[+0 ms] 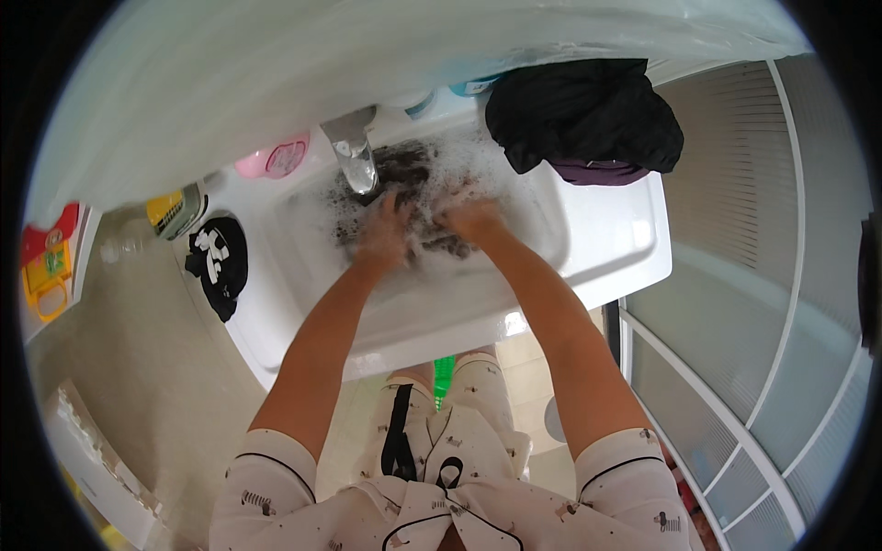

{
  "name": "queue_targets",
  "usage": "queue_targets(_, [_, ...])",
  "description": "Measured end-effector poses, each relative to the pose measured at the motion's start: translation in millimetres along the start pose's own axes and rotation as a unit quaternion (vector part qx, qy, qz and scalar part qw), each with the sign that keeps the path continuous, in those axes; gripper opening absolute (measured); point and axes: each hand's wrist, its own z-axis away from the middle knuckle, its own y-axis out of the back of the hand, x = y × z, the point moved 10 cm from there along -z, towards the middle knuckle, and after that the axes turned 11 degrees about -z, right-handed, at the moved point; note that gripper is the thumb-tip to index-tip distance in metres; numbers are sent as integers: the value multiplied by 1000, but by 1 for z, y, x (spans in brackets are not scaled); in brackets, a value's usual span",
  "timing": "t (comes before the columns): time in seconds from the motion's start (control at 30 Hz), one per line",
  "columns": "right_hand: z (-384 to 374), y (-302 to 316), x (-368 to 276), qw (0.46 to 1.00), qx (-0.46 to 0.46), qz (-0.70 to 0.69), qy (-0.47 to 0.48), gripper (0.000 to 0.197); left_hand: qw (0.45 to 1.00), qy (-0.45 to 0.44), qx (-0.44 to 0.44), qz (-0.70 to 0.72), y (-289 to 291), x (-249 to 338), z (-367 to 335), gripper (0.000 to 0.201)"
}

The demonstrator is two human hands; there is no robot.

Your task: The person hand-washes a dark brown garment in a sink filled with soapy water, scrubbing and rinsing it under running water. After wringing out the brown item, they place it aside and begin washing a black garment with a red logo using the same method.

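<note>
1. Both forearms are reaching from the near edge over the white sink (606, 248).
2. Left hand (384, 231) is gripping the dark soapy garment (418, 197) in the basin's middle, fingers sunk in foam.
3. Right hand (470, 220) is clenching the same garment, just beside the left.
4. Metal faucet (354, 151) is hanging just beyond the hands.
5. Black clothes pile (583, 115) is lying on the far right rim; a black-and-white cloth (219, 262) is lying on the left rim.

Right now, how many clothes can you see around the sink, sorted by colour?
Dark soapy cloth under the left hand and right hand: 1
Black pile on the sink's corner: 1
Black-and-white garment on the sink's left edge: 1
Total: 3
</note>
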Motion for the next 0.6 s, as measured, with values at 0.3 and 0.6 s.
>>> queue_targets(0.3, [86, 41, -17, 973, 179, -110, 99, 36, 937, -93, 300, 152, 110, -9, 69, 42])
queue_targets(0.6, [173, 122, -85, 932, 146, -329, 44, 37, 782, -17, 67, 620, 64, -19, 107, 12])
